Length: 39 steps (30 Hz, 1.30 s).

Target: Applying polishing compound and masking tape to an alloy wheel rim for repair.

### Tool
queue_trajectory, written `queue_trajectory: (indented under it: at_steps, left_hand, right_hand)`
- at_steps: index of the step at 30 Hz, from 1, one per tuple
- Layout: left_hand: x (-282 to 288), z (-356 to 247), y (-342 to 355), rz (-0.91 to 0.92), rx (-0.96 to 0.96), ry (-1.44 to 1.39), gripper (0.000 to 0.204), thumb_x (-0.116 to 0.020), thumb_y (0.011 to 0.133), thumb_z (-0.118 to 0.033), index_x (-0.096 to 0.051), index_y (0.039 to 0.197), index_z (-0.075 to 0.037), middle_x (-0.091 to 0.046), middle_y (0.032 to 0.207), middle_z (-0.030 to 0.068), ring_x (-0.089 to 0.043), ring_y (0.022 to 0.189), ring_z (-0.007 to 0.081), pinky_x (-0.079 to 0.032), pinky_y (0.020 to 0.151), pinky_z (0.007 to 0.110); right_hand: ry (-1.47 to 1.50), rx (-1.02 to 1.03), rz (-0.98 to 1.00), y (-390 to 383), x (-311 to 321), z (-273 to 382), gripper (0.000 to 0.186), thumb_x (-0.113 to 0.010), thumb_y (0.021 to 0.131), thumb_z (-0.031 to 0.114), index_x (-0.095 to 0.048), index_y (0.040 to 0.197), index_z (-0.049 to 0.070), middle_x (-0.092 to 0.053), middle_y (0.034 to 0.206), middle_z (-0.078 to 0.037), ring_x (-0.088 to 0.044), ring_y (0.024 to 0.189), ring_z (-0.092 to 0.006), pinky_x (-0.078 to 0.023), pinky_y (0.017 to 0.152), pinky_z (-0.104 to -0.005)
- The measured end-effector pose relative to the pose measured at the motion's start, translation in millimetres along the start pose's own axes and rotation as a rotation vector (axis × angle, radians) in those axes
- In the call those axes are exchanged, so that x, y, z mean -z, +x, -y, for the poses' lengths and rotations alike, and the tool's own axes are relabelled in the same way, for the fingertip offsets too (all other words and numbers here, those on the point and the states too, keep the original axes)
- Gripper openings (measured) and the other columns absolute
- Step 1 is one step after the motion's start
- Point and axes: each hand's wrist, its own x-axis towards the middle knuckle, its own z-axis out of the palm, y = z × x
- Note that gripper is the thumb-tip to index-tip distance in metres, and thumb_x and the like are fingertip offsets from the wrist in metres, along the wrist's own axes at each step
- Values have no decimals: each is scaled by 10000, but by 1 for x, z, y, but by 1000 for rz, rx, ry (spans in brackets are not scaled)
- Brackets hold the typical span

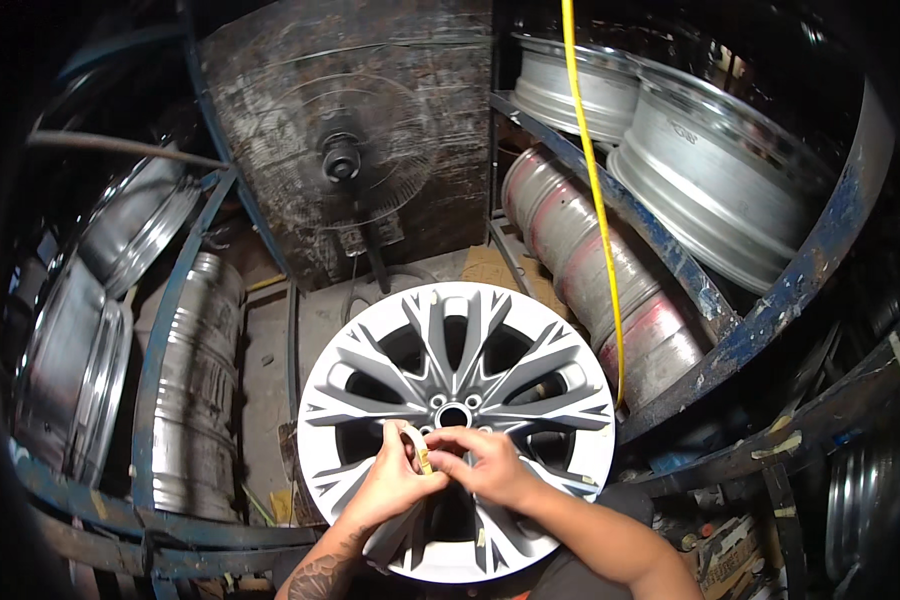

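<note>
A large alloy wheel [595,450] with white and dark grey spokes lies face up in front of me. Over its lower middle, close to the hub, my left hand [395,482] grips a narrow roll of yellowish masking tape [422,458], held on edge. My right hand [495,472] is closed at the roll's right side, thumb and fingers pinching at the tape's edge. Exactly what lies between those fingertips is partly hidden. Small bits of tape [482,537] stick to some spokes and the rim.
A pedestal fan [342,163] stands behind the wheel. Metal racks hold wheel rims on the left [195,390] and right [730,170]. A yellow hose [598,200] hangs down right of the wheel. A blue rack beam [760,325] crosses at right.
</note>
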Motion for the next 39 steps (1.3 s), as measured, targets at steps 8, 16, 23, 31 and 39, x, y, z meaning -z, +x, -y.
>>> queue_trajectory:
  at_steps: [8, 16, 23, 31, 39]
  left_hand:
    - [-25, 12, 7, -290, -321, 389, 1036, -994, 610, -161, -307, 1372, -13, -495, 1179, 234, -597, 1042, 363, -495, 916, 466]
    - [-35, 15, 22, -314, -460, 349, 934, -988, 598, -115, -421, 1340, -92, -453, 1141, 161, -507, 923, 275, -437, 750, 385]
    - [-22, 18, 25, -300, -401, 262, 825, -947, 654, -55, -467, 1325, -73, -446, 1171, 132, -538, 869, 227, -480, 674, 330]
    - [-11, 4, 24, -125, -319, 207, 605, -828, 798, -194, -571, 1334, -83, -518, 1175, 185, -594, 1047, 392, -539, 858, 425]
    - [-8, 10, 15, 4, -343, 192, 429, -714, 875, -154, -584, 1260, -18, -654, 1059, 161, -677, 902, 377, -557, 791, 429]
  right_hand:
    - [-332, 302, -140, 4, 2, -10, 291, -806, 881, 202, -731, 1114, 46, -775, 933, -62, -752, 775, -221, -565, 701, -348]
    - [-335, 286, -180, 4, 9, -27, 392, -836, 830, 79, -731, 1202, 18, -779, 1019, -72, -727, 738, -201, -536, 641, -301]
    - [-253, 299, -129, 7, -6, -37, 252, -785, 802, 15, -763, 1052, 39, -766, 1004, -90, -724, 773, -239, -560, 676, -338]
    - [-373, 113, -5, 16, 19, -22, 90, -780, 829, 31, -732, 903, 50, -748, 854, -90, -732, 733, -259, -550, 655, -354]
    - [-384, 108, 135, 15, 15, -17, 91, -755, 860, 45, -666, 875, 47, -676, 787, -78, -669, 675, -288, -520, 624, -370]
